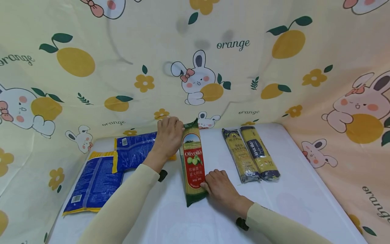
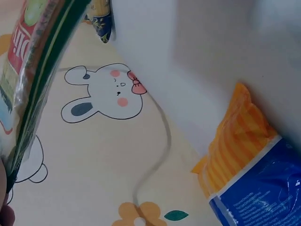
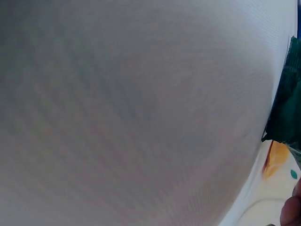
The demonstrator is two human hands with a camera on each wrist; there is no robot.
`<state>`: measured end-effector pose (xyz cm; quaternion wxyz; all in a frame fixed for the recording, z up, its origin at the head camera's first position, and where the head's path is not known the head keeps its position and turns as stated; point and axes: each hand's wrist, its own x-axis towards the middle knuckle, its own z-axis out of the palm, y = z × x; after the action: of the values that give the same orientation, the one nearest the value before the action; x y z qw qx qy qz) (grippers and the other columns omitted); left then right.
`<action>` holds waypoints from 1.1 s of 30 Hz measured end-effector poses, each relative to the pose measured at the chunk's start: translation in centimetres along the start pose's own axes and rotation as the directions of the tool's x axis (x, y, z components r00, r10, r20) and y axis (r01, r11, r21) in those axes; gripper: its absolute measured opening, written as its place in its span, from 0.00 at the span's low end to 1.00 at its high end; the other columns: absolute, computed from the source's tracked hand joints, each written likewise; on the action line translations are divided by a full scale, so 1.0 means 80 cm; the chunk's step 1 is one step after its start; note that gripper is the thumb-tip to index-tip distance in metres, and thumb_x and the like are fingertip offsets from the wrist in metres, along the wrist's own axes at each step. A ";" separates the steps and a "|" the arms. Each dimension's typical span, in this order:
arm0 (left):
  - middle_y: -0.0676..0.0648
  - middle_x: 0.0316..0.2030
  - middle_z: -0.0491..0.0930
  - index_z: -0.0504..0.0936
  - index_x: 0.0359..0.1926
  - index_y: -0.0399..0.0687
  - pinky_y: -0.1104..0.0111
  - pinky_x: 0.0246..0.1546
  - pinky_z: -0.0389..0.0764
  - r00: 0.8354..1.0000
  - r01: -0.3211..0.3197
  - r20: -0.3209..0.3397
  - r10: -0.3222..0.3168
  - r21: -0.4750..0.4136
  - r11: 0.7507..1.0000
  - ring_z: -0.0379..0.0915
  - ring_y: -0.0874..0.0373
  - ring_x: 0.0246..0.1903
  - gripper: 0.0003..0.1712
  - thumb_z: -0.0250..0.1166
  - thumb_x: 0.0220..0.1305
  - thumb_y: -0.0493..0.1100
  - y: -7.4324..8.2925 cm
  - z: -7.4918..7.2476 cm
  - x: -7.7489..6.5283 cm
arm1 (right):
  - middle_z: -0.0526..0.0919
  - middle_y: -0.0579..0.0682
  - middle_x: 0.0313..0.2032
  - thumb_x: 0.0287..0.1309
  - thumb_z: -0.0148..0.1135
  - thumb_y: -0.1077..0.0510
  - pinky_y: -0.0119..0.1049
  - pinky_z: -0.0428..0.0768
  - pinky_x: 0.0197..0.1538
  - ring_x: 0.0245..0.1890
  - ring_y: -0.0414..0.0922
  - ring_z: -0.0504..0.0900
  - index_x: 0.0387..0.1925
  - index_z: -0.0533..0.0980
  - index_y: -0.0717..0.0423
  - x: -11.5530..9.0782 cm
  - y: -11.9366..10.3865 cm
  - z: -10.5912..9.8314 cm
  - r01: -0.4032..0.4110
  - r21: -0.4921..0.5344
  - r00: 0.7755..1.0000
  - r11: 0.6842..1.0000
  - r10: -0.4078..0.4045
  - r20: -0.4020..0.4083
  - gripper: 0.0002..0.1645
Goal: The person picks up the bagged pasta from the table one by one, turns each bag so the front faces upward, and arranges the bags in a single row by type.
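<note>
A packet of spaghetti (image 1: 192, 162) with a red Olivoilà label and green ends stands tilted over the white table, its front facing me. My left hand (image 1: 168, 137) grips its upper left edge near the top. Low on the right side, my right hand (image 1: 221, 186) holds the edge, thumb against the label side. The left wrist view catches the packet's side (image 2: 40, 89) close up. In the right wrist view only its dark green end (image 3: 286, 103) and a few fingertips (image 3: 290, 212) show at the right edge.
Two blue-and-yellow bags (image 1: 97, 179) lie overlapping at the table's left, the rear one (image 1: 135, 147) partly behind my left arm. Right of centre lie two yellow pasta packets, one (image 1: 240, 154) beside the other (image 1: 260, 152). A printed cloth (image 1: 243, 74) hangs behind the white table (image 1: 292, 189).
</note>
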<state>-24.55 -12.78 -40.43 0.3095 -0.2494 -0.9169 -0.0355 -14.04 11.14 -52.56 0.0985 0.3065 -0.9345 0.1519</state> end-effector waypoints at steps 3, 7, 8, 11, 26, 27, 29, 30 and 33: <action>0.39 0.49 0.73 0.72 0.44 0.38 0.53 0.47 0.64 1.000 0.002 -0.002 -0.002 0.028 1.000 0.65 0.43 0.47 0.12 0.53 0.83 0.44 0.000 0.007 0.000 | 0.73 0.43 0.30 0.76 0.61 0.47 0.41 0.70 0.47 0.35 0.43 0.68 0.33 0.72 0.48 -0.003 0.000 -0.003 0.057 -0.040 0.998 0.998 -0.058 -0.031 0.15; 0.39 0.47 0.73 0.72 0.42 0.37 0.52 0.48 0.65 0.999 0.017 0.033 -0.019 0.045 0.999 0.65 0.42 0.46 0.12 0.52 0.83 0.42 0.000 0.017 0.000 | 0.75 0.44 0.30 0.75 0.62 0.48 0.42 0.71 0.46 0.35 0.44 0.70 0.31 0.74 0.48 -0.008 0.000 -0.012 0.108 -0.112 0.990 0.988 -0.117 -0.083 0.15; 0.39 0.47 0.73 0.71 0.43 0.37 0.52 0.48 0.65 0.998 0.025 0.053 -0.028 0.047 0.999 0.65 0.42 0.46 0.11 0.52 0.83 0.42 0.000 0.020 0.000 | 0.75 0.43 0.29 0.74 0.62 0.49 0.42 0.71 0.46 0.35 0.44 0.71 0.30 0.74 0.48 -0.010 0.000 -0.015 0.113 -0.126 0.987 0.986 -0.125 -0.097 0.15; 0.39 0.48 0.73 0.72 0.44 0.38 0.52 0.48 0.66 0.992 0.058 0.107 -0.065 0.063 0.996 0.65 0.42 0.47 0.09 0.52 0.83 0.41 0.003 0.030 0.002 | 0.74 0.43 0.28 0.73 0.62 0.49 0.42 0.71 0.46 0.34 0.43 0.71 0.29 0.73 0.47 -0.014 -0.001 -0.023 0.114 -0.139 0.983 0.984 -0.132 -0.129 0.15; 0.39 0.46 0.77 0.77 0.49 0.37 0.51 0.49 0.71 0.975 0.063 0.207 -0.084 0.105 0.992 0.70 0.42 0.47 0.10 0.52 0.81 0.38 0.035 0.100 0.011 | 0.77 0.44 0.27 0.72 0.63 0.50 0.42 0.69 0.43 0.33 0.44 0.71 0.27 0.73 0.48 -0.039 0.017 -0.029 0.030 -0.177 0.991 0.984 -0.052 -0.122 0.16; 0.39 0.46 0.76 0.78 0.49 0.37 0.51 0.49 0.70 0.976 0.058 0.205 -0.079 0.105 0.993 0.70 0.42 0.47 0.10 0.51 0.81 0.38 0.037 0.104 0.012 | 0.77 0.44 0.27 0.73 0.63 0.50 0.42 0.69 0.43 0.33 0.45 0.71 0.27 0.74 0.49 -0.040 0.019 -0.029 0.024 -0.177 0.992 0.984 -0.045 -0.116 0.16; 0.39 0.44 0.76 0.78 0.49 0.37 0.51 0.48 0.70 0.978 0.053 0.198 -0.072 0.101 0.993 0.70 0.42 0.47 0.10 0.51 0.81 0.37 0.041 0.110 0.013 | 0.77 0.44 0.27 0.73 0.63 0.50 0.42 0.69 0.43 0.33 0.44 0.71 0.27 0.74 0.49 -0.043 0.023 -0.028 0.010 -0.186 0.994 0.982 -0.030 -0.105 0.16; 0.40 0.44 0.75 0.77 0.49 0.37 0.51 0.48 0.70 0.979 0.052 0.194 -0.070 0.099 0.994 0.70 0.43 0.46 0.10 0.52 0.80 0.37 0.043 0.113 0.013 | 0.77 0.44 0.27 0.73 0.63 0.50 0.42 0.69 0.43 0.33 0.44 0.71 0.27 0.74 0.49 -0.044 0.024 -0.028 0.006 -0.192 0.994 0.981 -0.026 -0.102 0.16; 0.40 0.42 0.75 0.77 0.45 0.37 0.52 0.46 0.68 0.985 0.046 0.160 -0.060 0.093 0.995 0.70 0.43 0.44 0.08 0.53 0.80 0.37 0.050 0.122 0.015 | 0.77 0.45 0.27 0.73 0.63 0.50 0.42 0.69 0.43 0.32 0.45 0.71 0.27 0.74 0.50 -0.047 0.029 -0.028 -0.007 -0.207 0.995 0.978 -0.014 -0.100 0.16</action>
<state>-28.82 -6.66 -47.93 0.2433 -0.2129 -0.9461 0.0174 -12.23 15.73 -52.03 0.1773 0.2881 -0.9385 0.0692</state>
